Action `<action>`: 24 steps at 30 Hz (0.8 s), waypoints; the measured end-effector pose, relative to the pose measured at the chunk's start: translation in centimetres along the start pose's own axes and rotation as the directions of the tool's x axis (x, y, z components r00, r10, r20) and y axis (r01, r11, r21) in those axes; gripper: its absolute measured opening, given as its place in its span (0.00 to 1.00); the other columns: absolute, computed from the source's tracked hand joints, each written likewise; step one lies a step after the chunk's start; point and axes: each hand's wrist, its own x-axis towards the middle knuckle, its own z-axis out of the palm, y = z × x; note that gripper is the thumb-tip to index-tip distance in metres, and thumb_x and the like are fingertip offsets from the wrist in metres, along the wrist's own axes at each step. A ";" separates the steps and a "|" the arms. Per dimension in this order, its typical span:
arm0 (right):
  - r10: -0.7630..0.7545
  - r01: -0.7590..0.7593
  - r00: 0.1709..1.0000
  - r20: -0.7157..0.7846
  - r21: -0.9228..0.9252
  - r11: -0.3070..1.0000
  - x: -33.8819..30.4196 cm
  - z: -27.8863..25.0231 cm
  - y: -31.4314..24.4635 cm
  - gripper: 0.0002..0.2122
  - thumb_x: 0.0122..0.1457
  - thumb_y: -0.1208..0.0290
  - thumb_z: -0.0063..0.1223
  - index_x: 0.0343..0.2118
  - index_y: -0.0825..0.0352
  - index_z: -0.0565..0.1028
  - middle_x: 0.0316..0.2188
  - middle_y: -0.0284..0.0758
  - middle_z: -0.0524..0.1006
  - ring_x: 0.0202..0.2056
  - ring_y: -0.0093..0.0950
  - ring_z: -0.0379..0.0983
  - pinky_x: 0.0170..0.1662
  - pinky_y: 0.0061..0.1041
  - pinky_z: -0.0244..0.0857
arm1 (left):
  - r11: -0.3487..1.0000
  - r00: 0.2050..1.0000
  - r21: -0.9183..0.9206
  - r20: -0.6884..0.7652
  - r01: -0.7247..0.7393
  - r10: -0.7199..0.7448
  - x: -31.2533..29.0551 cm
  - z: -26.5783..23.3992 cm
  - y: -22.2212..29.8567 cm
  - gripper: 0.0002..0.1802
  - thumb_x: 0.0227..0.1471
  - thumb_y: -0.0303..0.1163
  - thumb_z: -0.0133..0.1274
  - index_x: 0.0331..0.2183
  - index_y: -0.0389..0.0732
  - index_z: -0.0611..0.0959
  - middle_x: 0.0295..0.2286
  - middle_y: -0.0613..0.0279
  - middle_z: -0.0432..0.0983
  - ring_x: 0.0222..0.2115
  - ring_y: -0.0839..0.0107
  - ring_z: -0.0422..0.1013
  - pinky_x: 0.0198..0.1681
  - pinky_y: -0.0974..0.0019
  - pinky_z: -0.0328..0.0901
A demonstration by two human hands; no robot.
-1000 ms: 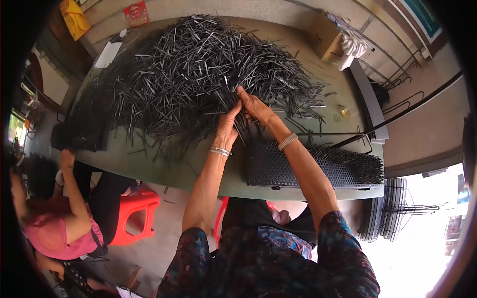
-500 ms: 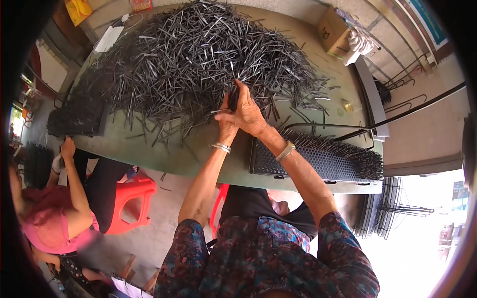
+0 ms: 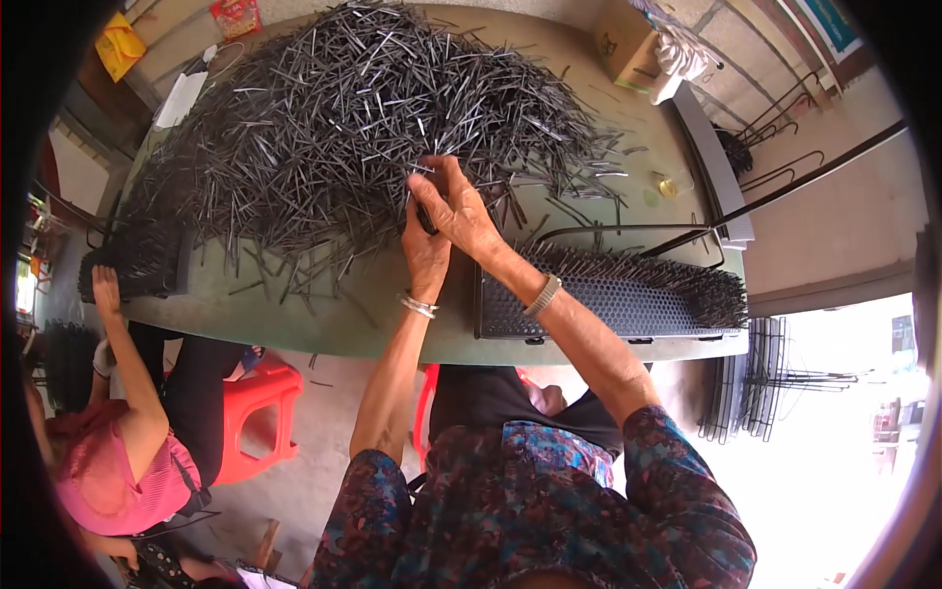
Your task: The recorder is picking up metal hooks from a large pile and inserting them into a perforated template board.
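A large heap of thin black strips covers the far and middle part of the green table. At the heap's near edge my two hands are together. My left hand is closed around a small bundle of black strips, partly hidden behind the other hand. My right hand lies over it, its thumb and fingers pinched at a thin strip. To the right, at the table's front edge, lies a black perforated metal rack, with many black strips standing upright in its holes.
A bent black rod crosses above the rack. Cardboard box with white cloth stands at the back right. At the left, a person in pink touches another strip-filled rack. A red stool stands below.
My hands have drawn slightly closer together, and my right fingers have curled in at the bundle. The co-worker's hand has moved up onto the left rack. The whole view has shifted slightly.
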 end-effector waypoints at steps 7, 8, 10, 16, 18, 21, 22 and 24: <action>0.079 -0.056 0.981 0.180 -0.134 0.989 2.2 -3.3 -0.9 0.20 0.64 0.55 0.47 0.43 0.72 0.73 0.29 0.43 0.77 0.33 0.31 0.76 0.34 0.31 0.69 | 0.969 0.968 0.003 0.037 0.247 -0.247 -0.3 -1.7 -3.2 0.20 0.49 0.32 0.60 0.43 0.35 0.76 0.31 0.68 0.74 0.31 0.78 0.66 0.39 0.71 0.64; 0.077 -0.020 0.981 0.180 -0.298 0.954 3.3 -4.5 -1.3 0.20 0.63 0.55 0.47 0.41 0.72 0.74 0.27 0.43 0.78 0.31 0.35 0.76 0.33 0.34 0.68 | 0.978 0.985 -0.124 -0.018 0.169 -0.173 -0.4 -1.5 -2.7 0.17 0.49 0.31 0.60 0.40 0.35 0.77 0.29 0.69 0.73 0.28 0.78 0.64 0.36 0.70 0.63; 0.027 0.132 0.973 0.229 -0.651 0.747 5.2 -8.5 0.0 0.24 0.63 0.51 0.45 0.33 0.74 0.77 0.20 0.44 0.77 0.25 0.41 0.77 0.29 0.38 0.67 | 0.984 0.989 -0.103 -0.010 0.143 -0.145 -0.5 -0.5 -0.9 0.16 0.49 0.32 0.60 0.38 0.35 0.77 0.28 0.69 0.73 0.27 0.78 0.64 0.35 0.70 0.63; 0.784 0.158 0.573 0.241 -0.970 0.182 5.8 -8.7 1.7 0.38 0.50 0.32 0.48 0.41 0.72 0.78 0.44 0.44 0.77 0.51 0.38 0.71 0.52 0.35 0.64 | 0.989 0.992 0.082 -0.045 0.121 -0.118 -1.0 -1.5 -2.0 0.13 0.50 0.33 0.60 0.31 0.35 0.76 0.23 0.67 0.72 0.24 0.78 0.63 0.30 0.71 0.62; 0.790 0.143 0.572 0.220 -0.975 0.168 5.4 -8.0 2.3 0.39 0.49 0.31 0.48 0.41 0.72 0.78 0.43 0.44 0.77 0.51 0.37 0.71 0.52 0.35 0.64 | 0.988 0.990 0.075 -0.053 0.138 -0.134 -0.7 -1.4 -1.6 0.12 0.50 0.33 0.60 0.29 0.35 0.76 0.21 0.66 0.72 0.22 0.78 0.64 0.28 0.72 0.63; 0.729 0.154 0.628 0.273 -0.962 0.227 5.1 -7.3 3.9 0.38 0.48 0.30 0.49 0.34 0.73 0.78 0.35 0.44 0.78 0.43 0.36 0.75 0.47 0.35 0.67 | 0.921 0.930 -0.151 -0.028 0.359 -0.367 -0.3 -0.6 -0.7 0.08 0.50 0.29 0.59 0.28 0.37 0.77 0.18 0.67 0.71 0.17 0.78 0.66 0.22 0.72 0.63; 0.650 0.191 0.677 0.347 -0.935 0.300 5.0 -7.1 4.4 0.38 0.47 0.31 0.51 0.27 0.74 0.79 0.28 0.43 0.79 0.36 0.35 0.78 0.43 0.35 0.69 | 0.874 0.897 -0.239 -0.021 0.424 -0.441 -0.1 -0.5 -0.6 0.07 0.49 0.28 0.59 0.28 0.37 0.77 0.17 0.66 0.71 0.15 0.77 0.66 0.20 0.71 0.63; 0.742 -0.017 0.634 0.217 -0.955 0.295 5.5 -6.7 4.6 0.33 0.48 0.37 0.55 0.24 0.74 0.77 0.23 0.41 0.77 0.29 0.33 0.78 0.38 0.34 0.70 | 0.813 0.858 -0.326 -0.013 0.483 -0.514 0.0 -0.9 -0.5 0.05 0.48 0.26 0.58 0.28 0.37 0.78 0.16 0.65 0.70 0.14 0.75 0.66 0.17 0.69 0.63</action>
